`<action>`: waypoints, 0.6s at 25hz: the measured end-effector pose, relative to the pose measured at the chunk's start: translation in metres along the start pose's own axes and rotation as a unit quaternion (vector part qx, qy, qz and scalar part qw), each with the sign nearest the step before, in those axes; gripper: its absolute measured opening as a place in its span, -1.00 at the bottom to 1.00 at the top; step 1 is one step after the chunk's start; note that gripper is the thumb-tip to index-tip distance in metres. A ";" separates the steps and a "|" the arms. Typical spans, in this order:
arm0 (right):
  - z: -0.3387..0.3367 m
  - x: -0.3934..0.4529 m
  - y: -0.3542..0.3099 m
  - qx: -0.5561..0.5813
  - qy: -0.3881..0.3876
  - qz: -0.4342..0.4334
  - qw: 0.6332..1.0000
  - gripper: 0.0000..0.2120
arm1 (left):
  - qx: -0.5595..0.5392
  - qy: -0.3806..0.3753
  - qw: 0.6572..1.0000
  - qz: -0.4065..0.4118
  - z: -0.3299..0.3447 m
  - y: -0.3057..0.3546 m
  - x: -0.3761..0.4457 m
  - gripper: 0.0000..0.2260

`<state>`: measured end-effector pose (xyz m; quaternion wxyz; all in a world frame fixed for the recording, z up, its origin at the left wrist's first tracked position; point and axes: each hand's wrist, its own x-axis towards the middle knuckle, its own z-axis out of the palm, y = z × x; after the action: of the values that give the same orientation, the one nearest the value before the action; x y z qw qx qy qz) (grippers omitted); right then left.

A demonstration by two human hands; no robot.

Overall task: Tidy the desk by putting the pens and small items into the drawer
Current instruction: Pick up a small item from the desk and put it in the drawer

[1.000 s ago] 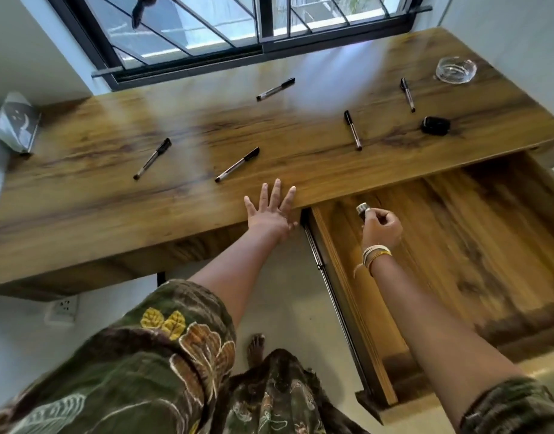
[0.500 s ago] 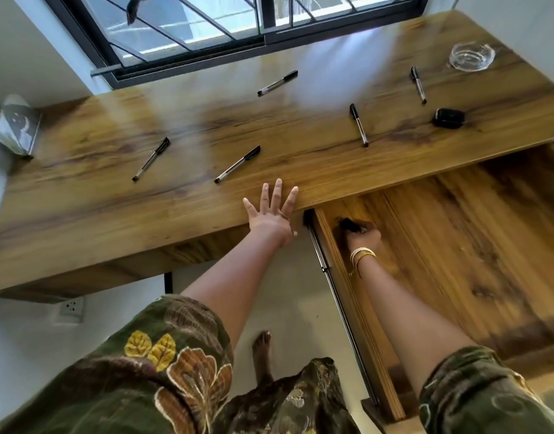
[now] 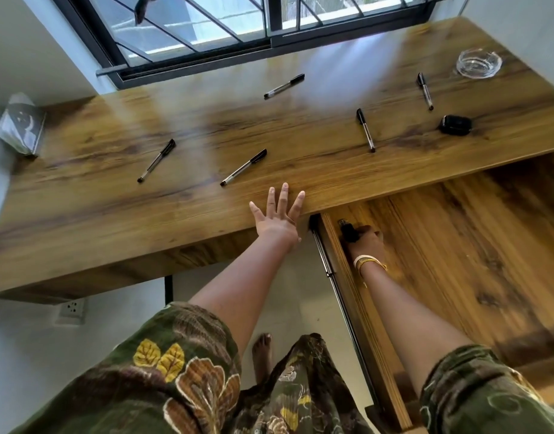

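The right hand (image 3: 365,242) hides most of a small dark item (image 3: 348,230); the drawer (image 3: 457,245) runs off-frame

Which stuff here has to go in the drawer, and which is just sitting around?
For the job: five pens, black case, small dark item in the right hand, drawer.

Just there: glass ashtray, book, wall socket.

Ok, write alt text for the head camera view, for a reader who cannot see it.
A person's right hand sets a small dark item in the near left corner of an open wooden drawer, while the left hand lies flat on the desk edge. Five pens, a black case and a glass ashtray remain on the desk.
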<state>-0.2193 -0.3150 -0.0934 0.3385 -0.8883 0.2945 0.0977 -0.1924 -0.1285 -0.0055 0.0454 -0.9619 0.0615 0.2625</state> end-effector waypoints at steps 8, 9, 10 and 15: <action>-0.020 -0.004 0.007 -0.076 -0.067 -0.015 0.995 -0.47 | -0.002 0.006 1.000 0.005 -0.002 -0.004 -0.004 -0.12; -0.024 -0.006 0.005 -0.090 -0.067 -0.018 0.993 -0.51 | -0.005 0.004 1.000 0.009 -0.003 -0.005 -0.003 -0.11; -0.027 -0.008 0.003 -0.098 -0.065 -0.024 0.993 -0.55 | -0.011 0.001 1.000 0.013 -0.004 -0.006 -0.002 -0.11; -0.041 -0.015 -0.015 -0.067 -0.007 -0.074 0.995 -0.67 | -0.016 -0.002 0.998 0.059 -0.005 -0.016 0.001 -0.13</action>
<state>-0.2235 -0.3262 -0.0486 0.2865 -0.9278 0.2182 0.0977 -0.1869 -0.1137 -0.0004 0.0142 -0.9566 0.1135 0.2680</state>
